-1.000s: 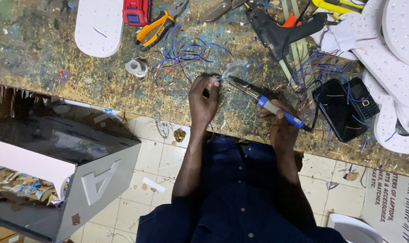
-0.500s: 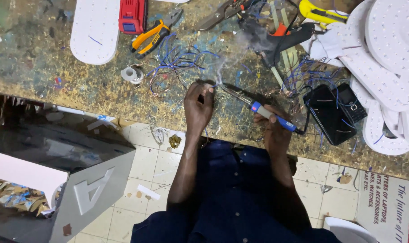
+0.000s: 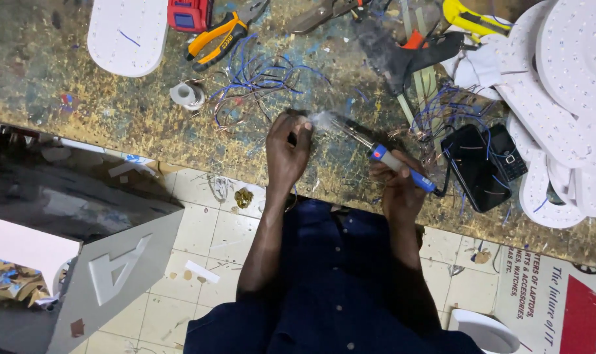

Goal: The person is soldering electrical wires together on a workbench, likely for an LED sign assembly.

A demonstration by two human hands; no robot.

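My right hand [image 3: 396,187] grips a soldering iron [image 3: 383,156] with a blue handle, its metal tip pointing left toward my left hand. A wisp of smoke rises at the tip. My left hand [image 3: 287,152] is closed on a small dark part with thin wire [image 3: 296,126] at the edge of the worn workbench [image 3: 101,111]. What exactly the fingers pinch is too small to tell. A tangle of blue and copper wires [image 3: 258,82] lies just beyond my left hand.
White oval panel [image 3: 126,36], orange-handled pliers [image 3: 216,39], red tool [image 3: 190,13], solder roll [image 3: 188,95], black glue gun [image 3: 409,56] and yellow knife [image 3: 471,19] lie on the bench. Two black phones [image 3: 484,164] and stacked white round panels [image 3: 566,98] sit right. A grey box [image 3: 114,269] stands on the tiled floor.
The view has shifted slightly. Both hands stay together at the bench edge, the soldering iron tip still held against the part in my left hand.
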